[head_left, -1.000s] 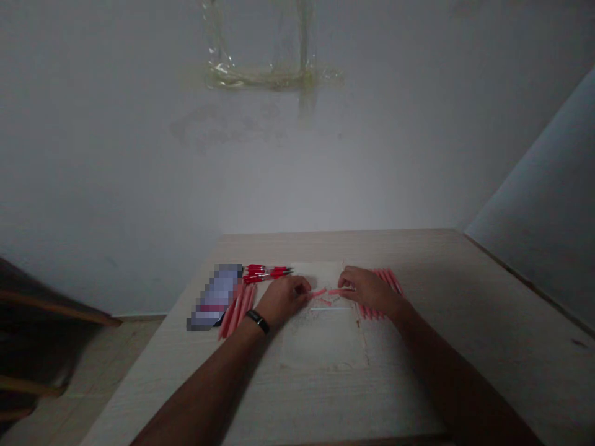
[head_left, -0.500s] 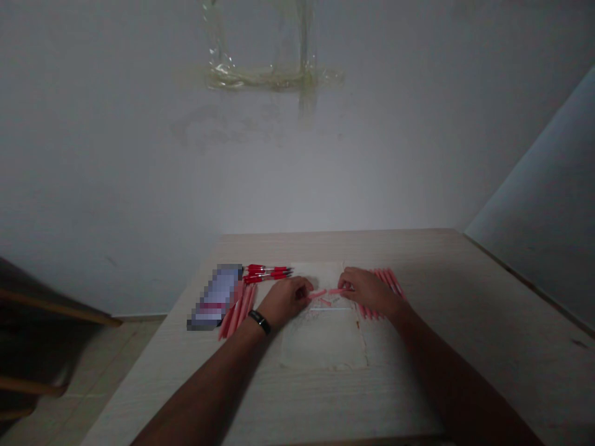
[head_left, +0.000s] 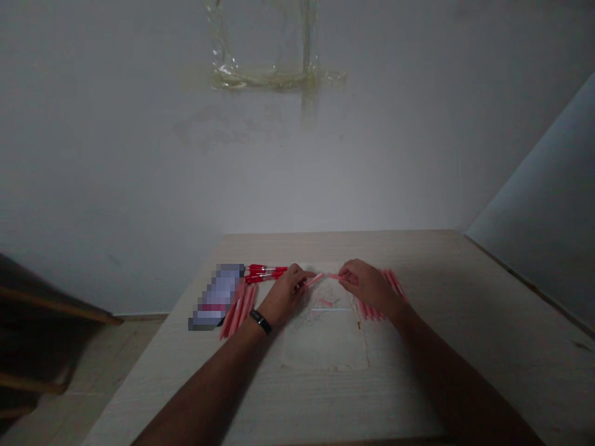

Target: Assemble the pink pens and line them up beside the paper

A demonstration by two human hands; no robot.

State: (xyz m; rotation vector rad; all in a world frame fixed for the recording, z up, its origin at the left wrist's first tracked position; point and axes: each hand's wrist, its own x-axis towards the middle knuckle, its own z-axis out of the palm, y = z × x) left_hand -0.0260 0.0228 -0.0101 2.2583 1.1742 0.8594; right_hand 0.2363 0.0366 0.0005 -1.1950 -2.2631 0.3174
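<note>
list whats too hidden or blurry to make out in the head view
In the head view:
Phone screen: blurred by pixelation.
Red pens' tips: hidden by the left hand.
Pink sticks on the right: partly covered by the right hand.
Pink scraps on the sheet: too small to identify.
Wooden bars: cut off by the left edge.

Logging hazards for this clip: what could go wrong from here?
1. Left hand and right hand each hold a slim pink piece near the fingertips; either could slip out.
2. A thin white rod lies on the pale sheet, with nothing visible pinning it; a nudge might roll it away.
3. The right hand partly hides a row of pink sticks; lowering the wrist might push them askew.
</note>
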